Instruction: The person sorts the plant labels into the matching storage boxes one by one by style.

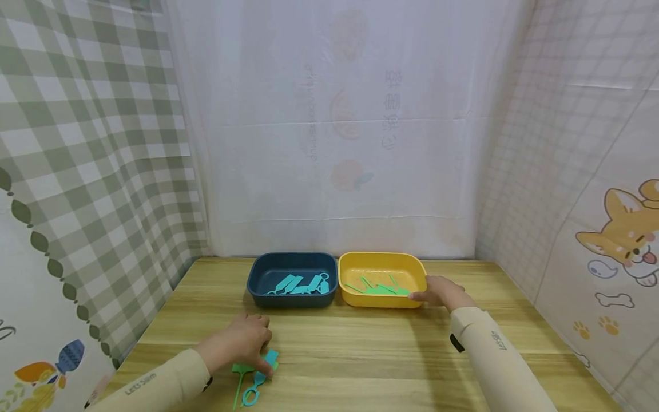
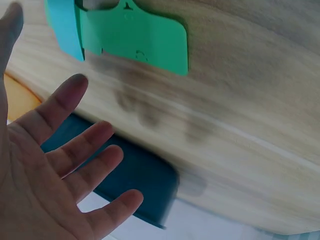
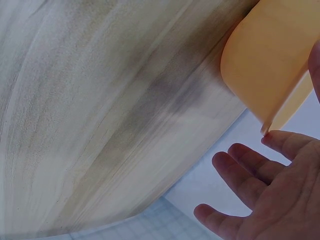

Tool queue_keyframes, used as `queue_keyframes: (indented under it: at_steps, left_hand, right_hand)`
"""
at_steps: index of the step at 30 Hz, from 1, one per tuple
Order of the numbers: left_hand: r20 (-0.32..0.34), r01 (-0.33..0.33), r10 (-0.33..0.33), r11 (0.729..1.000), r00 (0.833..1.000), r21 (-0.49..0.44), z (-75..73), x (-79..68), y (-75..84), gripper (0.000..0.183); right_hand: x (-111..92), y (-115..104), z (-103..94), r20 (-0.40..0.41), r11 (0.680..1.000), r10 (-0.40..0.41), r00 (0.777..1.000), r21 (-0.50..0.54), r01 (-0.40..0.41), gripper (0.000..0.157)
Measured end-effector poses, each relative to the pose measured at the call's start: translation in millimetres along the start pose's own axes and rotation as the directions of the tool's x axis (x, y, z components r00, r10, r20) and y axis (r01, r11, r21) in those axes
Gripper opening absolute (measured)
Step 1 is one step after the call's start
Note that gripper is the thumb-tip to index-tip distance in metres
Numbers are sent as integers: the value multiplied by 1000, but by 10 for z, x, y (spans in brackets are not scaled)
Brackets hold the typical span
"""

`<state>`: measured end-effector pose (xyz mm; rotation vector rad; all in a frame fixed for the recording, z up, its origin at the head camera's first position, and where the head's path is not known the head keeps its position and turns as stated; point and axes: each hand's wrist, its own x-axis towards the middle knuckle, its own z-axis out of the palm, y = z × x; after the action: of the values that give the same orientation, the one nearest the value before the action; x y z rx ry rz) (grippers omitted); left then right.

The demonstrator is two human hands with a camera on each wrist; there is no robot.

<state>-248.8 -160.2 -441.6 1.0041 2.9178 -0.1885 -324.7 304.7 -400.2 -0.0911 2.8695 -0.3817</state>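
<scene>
My left hand hovers over the front left of the table, its fingers spread and holding nothing. Right by its thumb lie a blue flat tag with a ring end and green flat tags with thin stems. In the left wrist view the blue tag overlaps the green tag. My right hand is at the right end of a yellow bin, fingers loosely extended. In the right wrist view one fingertip appears to touch the rim of the yellow bin.
A dark blue bin stands left of the yellow one and holds several blue tags. Several green tags lie in the yellow bin. Both bins are near the back edge of the wooden table, with cloth hanging behind and at the sides.
</scene>
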Motion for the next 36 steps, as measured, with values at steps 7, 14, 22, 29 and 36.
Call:
queue_keyframes:
  at_steps: [7,14,22,29,36]
  left_hand:
    - [20,-44,44,999,999,5,78,32,41,51]
    - [-13,-135,134,989,991,-57,97,72,68,34]
    - [-56,-223,221,974,974,-34,173,157,129,27]
    - [-61,-172,168,983,984,-64,149,118,132,39]
    - [-31,-173,172,984,985,-28,154,98,111,36]
  right_hand:
    - [-8,0,2,-1,1000,1,1000,-3,-1,64]
    - [-26,-25,-9,-1,1000,5,1000,4,-5,64]
    - [-20,-17,-8,8,1000,-7,1000,4,7,56]
    - [-29,-9,-21,16,1000,-15,1000,17,15,57]
    - [-26,-3,-14,10,1000,-19,1000,21,19,52]
